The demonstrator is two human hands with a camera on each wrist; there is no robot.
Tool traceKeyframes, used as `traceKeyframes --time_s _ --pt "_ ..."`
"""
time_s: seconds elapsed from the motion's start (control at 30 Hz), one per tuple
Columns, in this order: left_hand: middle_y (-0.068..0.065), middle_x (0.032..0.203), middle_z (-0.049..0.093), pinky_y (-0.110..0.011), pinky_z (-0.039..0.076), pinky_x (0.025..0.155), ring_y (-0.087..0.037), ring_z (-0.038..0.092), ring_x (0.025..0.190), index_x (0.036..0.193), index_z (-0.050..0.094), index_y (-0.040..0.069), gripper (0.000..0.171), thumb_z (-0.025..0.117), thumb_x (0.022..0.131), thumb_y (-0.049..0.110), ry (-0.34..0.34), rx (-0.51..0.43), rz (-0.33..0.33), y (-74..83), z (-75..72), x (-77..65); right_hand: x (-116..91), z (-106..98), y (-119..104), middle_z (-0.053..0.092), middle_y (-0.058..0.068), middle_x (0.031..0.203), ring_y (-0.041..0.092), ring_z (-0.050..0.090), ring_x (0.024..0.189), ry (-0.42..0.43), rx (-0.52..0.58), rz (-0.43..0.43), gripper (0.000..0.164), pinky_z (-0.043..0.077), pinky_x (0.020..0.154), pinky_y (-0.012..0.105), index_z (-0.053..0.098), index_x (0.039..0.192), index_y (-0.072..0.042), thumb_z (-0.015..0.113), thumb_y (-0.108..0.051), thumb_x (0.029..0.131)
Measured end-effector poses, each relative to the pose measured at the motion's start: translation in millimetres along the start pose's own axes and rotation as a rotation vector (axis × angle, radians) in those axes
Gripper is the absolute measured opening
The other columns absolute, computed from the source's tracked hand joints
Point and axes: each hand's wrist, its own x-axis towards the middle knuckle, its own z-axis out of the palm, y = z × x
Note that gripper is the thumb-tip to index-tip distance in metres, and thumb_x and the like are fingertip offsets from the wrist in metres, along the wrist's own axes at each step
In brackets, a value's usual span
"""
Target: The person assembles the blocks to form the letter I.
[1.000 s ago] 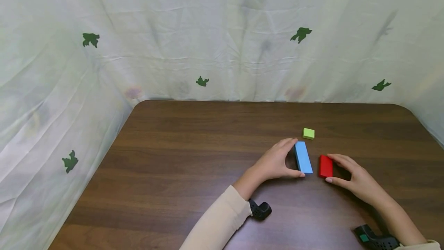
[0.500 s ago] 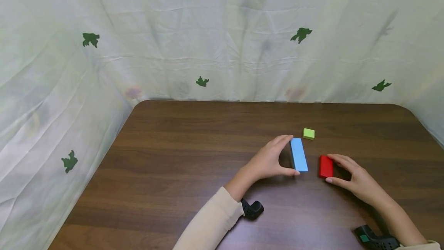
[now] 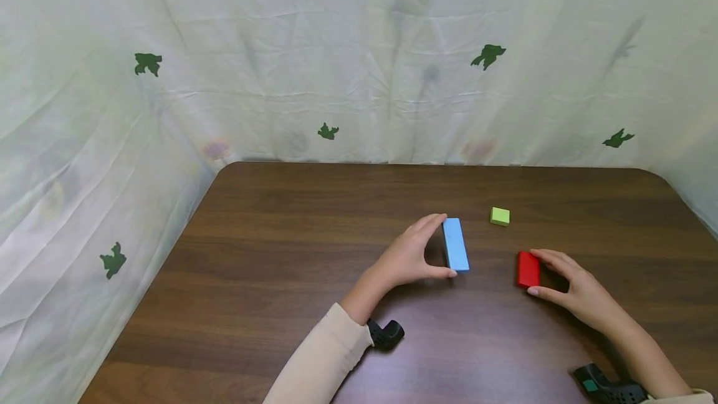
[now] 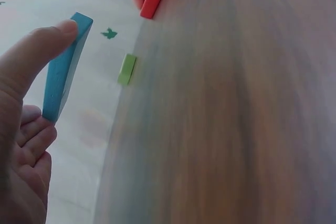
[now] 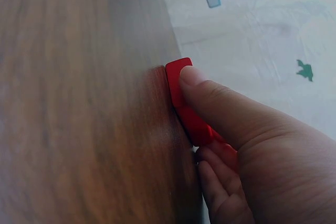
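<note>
My left hand (image 3: 412,254) pinches a long blue block (image 3: 456,244) by its two ends, thumb at the near end and fingers at the far end. In the left wrist view the blue block (image 4: 62,74) is up off the table. On the right, my right hand (image 3: 578,288) holds a shorter red block (image 3: 527,269) the same way, end to end. The right wrist view shows the red block (image 5: 177,85) on or very close to the tabletop; its far end is partly behind the thumb.
A small light green block (image 3: 500,216) lies on the brown wooden table (image 3: 314,235), farther back between the two hands. Behind the table hangs a white cloth (image 3: 359,61) with green leaf-like shapes. Each wrist wears a black camera mount.
My left hand has moved left and slightly away from me with the blue block, away from the red block. The right hand, red block and green block stay where they were.
</note>
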Motion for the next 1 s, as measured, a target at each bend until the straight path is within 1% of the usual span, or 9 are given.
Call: traceKeyframes --time_s 0.07,0.1,0.13,0.23,0.33,0.43,0.6,0.7,1.0 --pt "-0.002 0.141 0.031 -0.031 0.028 0.100 -0.016 0.028 0.128 0.141 0.027 0.008 0.094 0.075 0.068 0.043 0.003 0.004 -0.002 -3.0 -2.9 -3.0 -0.1 -0.2 0.1 0.045 0.011 0.125 0.024 0.042 0.105 0.008 -0.004 -0.007 0.065 0.031 0.079 0.016 0.045 0.130 -0.008 0.074 -0.024 0.074" --pt "-0.002 0.141 0.031 -0.031 0.028 0.101 -0.016 0.028 0.128 0.141 0.027 0.008 0.094 0.075 0.068 0.043 0.002 0.008 -0.005 -4.2 -4.5 -4.3 -0.1 -0.4 -0.1 0.045 0.011 0.124 0.023 0.042 0.105 0.010 -0.006 -0.009 0.065 0.030 0.079 0.014 0.046 0.130 -0.008 0.074 -0.024 0.074" --pt "-0.002 0.141 0.030 -0.031 0.028 0.101 -0.016 0.028 0.128 0.141 0.027 0.008 0.094 0.075 0.068 0.043 0.002 0.009 -0.007 -5.6 -6.0 -5.7 -0.2 -0.5 -0.5 0.045 0.011 0.125 0.023 0.042 0.105 0.009 -0.006 -0.008 0.065 0.031 0.079 0.016 0.045 0.130 -0.008 0.074 -0.024 0.074" --pt "-0.002 0.142 0.029 -0.032 0.028 0.101 -0.016 0.027 0.128 0.141 0.026 0.009 0.094 0.074 0.069 0.044 0.001 0.011 -0.021 -9.8 -9.9 -10.1 0.0 -0.9 -2.2 0.044 0.012 0.125 0.027 0.041 0.105 -0.003 0.000 0.002 0.066 0.035 0.081 0.030 0.044 0.131 -0.006 0.074 -0.024 0.075" --pt "-0.002 0.143 0.028 -0.034 0.028 0.101 -0.016 0.026 0.129 0.142 0.026 0.009 0.094 0.074 0.069 0.044 0.003 0.003 -0.036 -15.3 -12.9 -14.2 0.2 -1.5 -4.1 0.043 0.015 0.126 0.032 0.041 0.106 -0.021 0.023 0.014 0.066 0.036 0.079 0.046 0.043 0.131 -0.004 0.073 -0.024 0.075" --pt "-0.002 0.143 0.027 -0.035 0.027 0.101 -0.016 0.025 0.130 0.142 0.025 0.009 0.094 0.074 0.070 0.044 -0.007 -0.005 -0.056 -21.1 -15.0 -17.5 0.1 -2.1 -5.3 0.042 0.016 0.126 0.034 0.041 0.106 -0.032 0.042 0.020 0.066 0.035 0.078 0.052 0.042 0.132 -0.004 0.073 -0.023 0.076" --pt "-0.003 0.144 0.027 -0.036 0.026 0.102 -0.016 0.024 0.130 0.143 0.024 0.010 0.092 0.073 0.071 0.042 -0.035 -0.018 -0.079 -27.1 -18.0 -21.4 0.2 -2.5 -5.3 0.041 0.017 0.126 0.035 0.039 0.106 -0.034 0.052 0.022 0.067 0.035 0.079 0.054 0.042 0.132 -0.004 0.073 -0.023 0.076" --pt "-0.004 0.144 0.027 -0.035 0.026 0.102 -0.017 0.025 0.130 0.143 0.024 0.010 0.092 0.072 0.072 0.043 -0.054 -0.004 -0.084 -30.1 -18.3 -22.8 0.4 -2.4 -5.2 0.042 0.016 0.126 0.035 0.039 0.107 -0.033 0.048 0.023 0.067 0.034 0.079 0.054 0.042 0.132 -0.005 0.073 -0.024 0.076" --pt "-0.007 0.143 0.028 -0.032 0.024 0.103 -0.017 0.026 0.129 0.142 0.025 0.006 0.091 0.072 0.073 0.042 -0.095 0.011 -0.071 -37.6 -15.2 -25.5 0.1 -2.9 -6.5 0.041 0.016 0.127 0.034 0.041 0.106 -0.037 0.047 0.027 0.067 0.035 0.078 0.052 0.042 0.132 -0.004 0.073 -0.024 0.076"
